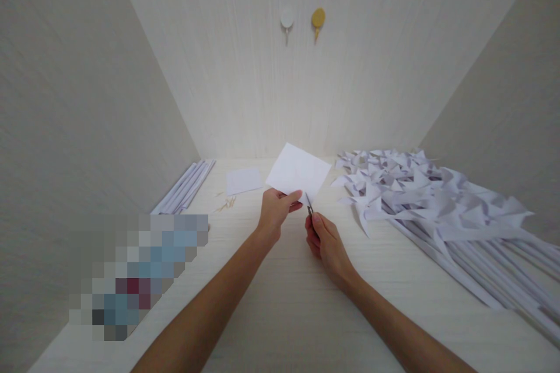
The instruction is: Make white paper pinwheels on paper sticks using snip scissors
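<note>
My left hand (pixel 280 208) pinches a white sheet of paper (pixel 298 169) by its near edge, thumb on top and fingers beneath. The sheet is held up in front of me, turned so that one corner points away. Closed around a pair of scissors (pixel 310 207) is my right hand (pixel 322 238), just right of the left one. The scissors' blades reach the near corner of the sheet; whether they have cut into it I cannot tell. My fingers hide most of the handles.
Paper pinwheels (pixel 394 186) on rolled paper sticks (pixel 468 268) are heaped at the right. Paper tubes (pixel 186 186) lie at the left, near a flat paper stack (pixel 244 180) and small wooden sticks (pixel 227 204). Two hooks (pixel 287 17) hang on the back wall. A blurred patch covers the lower left.
</note>
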The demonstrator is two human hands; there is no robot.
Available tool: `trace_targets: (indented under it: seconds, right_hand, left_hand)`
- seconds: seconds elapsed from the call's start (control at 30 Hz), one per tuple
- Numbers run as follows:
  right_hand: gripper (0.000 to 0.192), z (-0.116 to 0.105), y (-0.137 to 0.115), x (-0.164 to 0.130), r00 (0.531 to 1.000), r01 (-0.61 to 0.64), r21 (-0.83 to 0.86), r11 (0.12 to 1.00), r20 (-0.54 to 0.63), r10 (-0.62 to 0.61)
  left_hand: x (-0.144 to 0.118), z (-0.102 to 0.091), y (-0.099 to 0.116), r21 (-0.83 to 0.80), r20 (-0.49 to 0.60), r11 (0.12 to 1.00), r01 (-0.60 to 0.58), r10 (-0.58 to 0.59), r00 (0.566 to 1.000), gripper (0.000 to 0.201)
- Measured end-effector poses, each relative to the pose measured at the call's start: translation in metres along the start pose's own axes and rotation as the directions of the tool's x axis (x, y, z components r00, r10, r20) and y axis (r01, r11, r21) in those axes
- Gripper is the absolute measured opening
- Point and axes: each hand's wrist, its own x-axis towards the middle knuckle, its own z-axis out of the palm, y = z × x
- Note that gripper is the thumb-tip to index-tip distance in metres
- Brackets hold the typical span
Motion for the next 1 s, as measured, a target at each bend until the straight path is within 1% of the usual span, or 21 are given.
trace_targets:
  seconds: [0.1,0.23,0.77,1.0]
  right_hand:
    - [0.034,0.0001,-0.001,-0.0004,1.0,-0.015,0.012,1.0,-0.001,0.015]
    - [0.034,0.0005,-0.0014,-0.0011,1.0,-0.007,0.008,1.0,-0.009,0.007]
    - [0.035,-0.0012,0.0012,0.002,0.999,0.007,-0.031,1.0,-0.033,-0.008]
    - [0.035,-0.0021,0.0011,0.0025,0.998,0.042,-0.053,0.998,-0.038,-0.044]
  left_hand:
    - [-0.0007,0.0007,0.0001,0.001,0.001,1.0,0.009,-0.009,1.0,0.01]
    - [-0.0009,0.0009,-0.0007,-0.003,0.014,1.0,0.012,-0.012,1.0,0.011]
    - [-0.0021,0.0015,-0.0045,0.008,-0.002,1.0,0.029,-0.029,1.0,0.012]
    - [-0.002,0.0017,-0.0055,0.009,0.011,0.999,0.034,-0.034,0.999,0.012]
